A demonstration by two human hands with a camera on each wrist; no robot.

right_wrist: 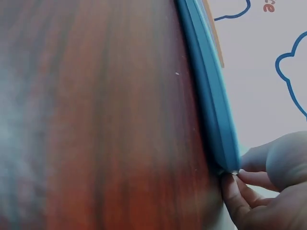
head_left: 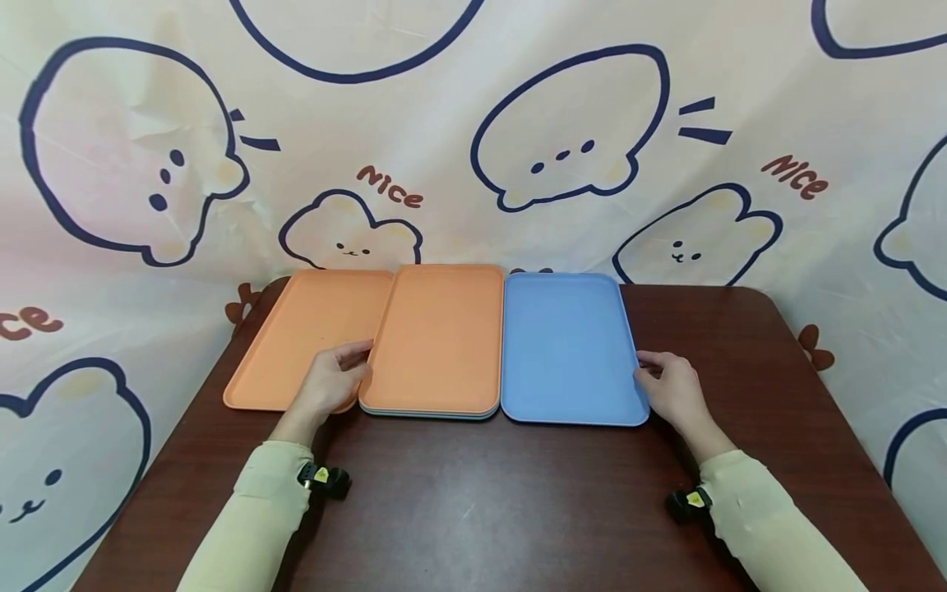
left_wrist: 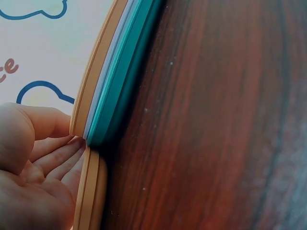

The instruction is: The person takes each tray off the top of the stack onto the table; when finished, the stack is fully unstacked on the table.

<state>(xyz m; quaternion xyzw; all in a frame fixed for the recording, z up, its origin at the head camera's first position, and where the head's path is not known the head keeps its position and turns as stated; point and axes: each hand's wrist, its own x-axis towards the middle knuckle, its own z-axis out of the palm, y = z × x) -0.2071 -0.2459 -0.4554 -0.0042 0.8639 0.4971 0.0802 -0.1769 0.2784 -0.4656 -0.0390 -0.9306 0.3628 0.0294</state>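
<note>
Three groups of rectangular trays lie side by side on a dark wooden table. My left hand is at the left edge of the middle tray stack, thumb at the orange rim and fingers against the side below. Edge on, the left wrist view shows this stack's orange, pale and teal layers. Beside it, partly under my left hand, lies another orange tray. My right hand pinches the right edge of the blue tray near its front corner; some fingertips are hidden by the rim.
The brown table extends in front of the trays and to their right. A pale cloth printed with cartoon bears hangs behind and around it. Each wrist carries a small black camera.
</note>
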